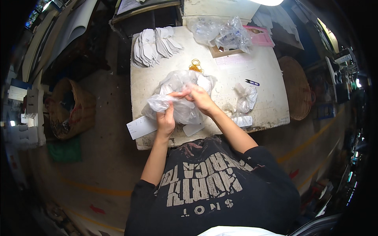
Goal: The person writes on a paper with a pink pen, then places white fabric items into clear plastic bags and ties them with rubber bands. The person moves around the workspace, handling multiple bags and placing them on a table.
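Observation:
Both of my hands grip a crumpled clear plastic bag (pixel 179 106) over the near part of a worn white table (pixel 264 67). My left hand (pixel 166 120) clutches the bag's near-left side. My right hand (pixel 200 97) pinches its top, fingers closed on the film. White flat pieces show through the bag, and one white piece (pixel 193 129) lies just under it on the table. A white paper slip (pixel 141 126) sticks out over the table's left edge beside my left hand.
Rows of white tags (pixel 154 46) lie at the far left, yellow rubber bands (pixel 195 64) mid-table, clear bags (pixel 224 33) at the far edge, a small bag (pixel 246 98) and blue snips (pixel 252 82) to the right. Woven baskets stand left (pixel 71 108) and right (pixel 296 87).

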`<action>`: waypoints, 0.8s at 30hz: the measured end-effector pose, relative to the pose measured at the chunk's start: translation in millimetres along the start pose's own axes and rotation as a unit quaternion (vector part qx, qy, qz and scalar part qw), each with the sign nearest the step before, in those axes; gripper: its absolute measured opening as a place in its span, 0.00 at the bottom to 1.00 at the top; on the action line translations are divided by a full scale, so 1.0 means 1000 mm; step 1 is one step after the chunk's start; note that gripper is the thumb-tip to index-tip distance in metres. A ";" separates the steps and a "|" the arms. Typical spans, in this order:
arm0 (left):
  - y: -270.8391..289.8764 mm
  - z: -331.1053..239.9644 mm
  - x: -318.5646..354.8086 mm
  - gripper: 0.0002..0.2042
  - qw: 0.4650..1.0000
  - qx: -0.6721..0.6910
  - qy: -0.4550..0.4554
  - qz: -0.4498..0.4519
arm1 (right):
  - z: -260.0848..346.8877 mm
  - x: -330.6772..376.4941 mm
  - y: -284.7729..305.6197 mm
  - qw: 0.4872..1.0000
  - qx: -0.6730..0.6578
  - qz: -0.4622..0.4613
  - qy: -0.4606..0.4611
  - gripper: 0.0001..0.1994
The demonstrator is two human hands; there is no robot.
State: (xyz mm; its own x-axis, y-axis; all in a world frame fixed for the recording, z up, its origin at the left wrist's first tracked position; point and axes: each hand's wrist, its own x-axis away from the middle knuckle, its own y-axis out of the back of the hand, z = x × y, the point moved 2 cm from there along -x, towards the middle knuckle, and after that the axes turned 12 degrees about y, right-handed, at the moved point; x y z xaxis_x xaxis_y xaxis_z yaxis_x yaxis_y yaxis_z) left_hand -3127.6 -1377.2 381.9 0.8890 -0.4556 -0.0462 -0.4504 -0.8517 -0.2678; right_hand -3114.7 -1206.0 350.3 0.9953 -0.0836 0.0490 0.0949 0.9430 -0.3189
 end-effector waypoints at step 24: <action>0.030 -0.011 -0.015 0.53 0.946 0.170 0.233 0.147 | 0.010 0.003 -0.004 0.957 0.060 0.205 0.196 0.10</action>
State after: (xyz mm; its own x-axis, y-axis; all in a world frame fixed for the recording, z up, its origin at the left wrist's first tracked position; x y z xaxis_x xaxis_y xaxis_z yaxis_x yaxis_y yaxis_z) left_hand -3155.6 -1398.4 385.5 0.5616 -0.7915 0.2413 -0.5489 -0.5745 -0.6072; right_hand -3112.7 -1206.9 361.6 0.8813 0.2098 -0.4235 -0.2853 0.9505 -0.1229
